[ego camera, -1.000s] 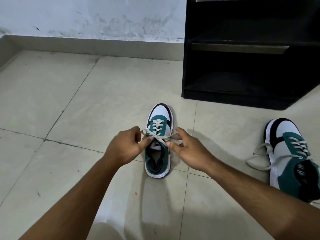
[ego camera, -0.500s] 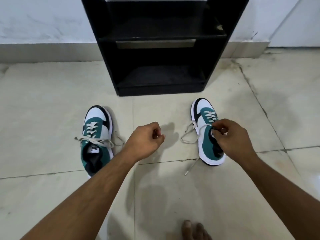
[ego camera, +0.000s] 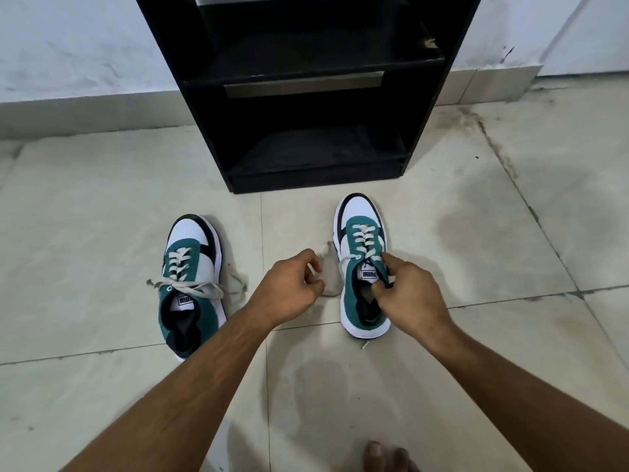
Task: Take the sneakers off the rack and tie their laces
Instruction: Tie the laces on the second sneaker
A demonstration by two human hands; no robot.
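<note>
Two green, white and black sneakers stand on the tiled floor, toes toward the black rack. The left sneaker has its laces tied in a bow across the tongue. The right sneaker has loose laces, and one lace trails off its left side. My right hand pinches the collar of the right sneaker beside its tongue. My left hand hovers between the two sneakers with curled fingers, close to the loose lace; whether it holds the lace I cannot tell.
The rack's shelves hold nothing that I can see. A white wall with a tiled skirting runs behind it. My bare toes show at the bottom edge. Stained floor tiles stretch to the right.
My hands left the tied left sneaker and moved to the right one. My right hand gripped its collar and turned the sneaker straighter; my left hand came closer to the loose lace.
</note>
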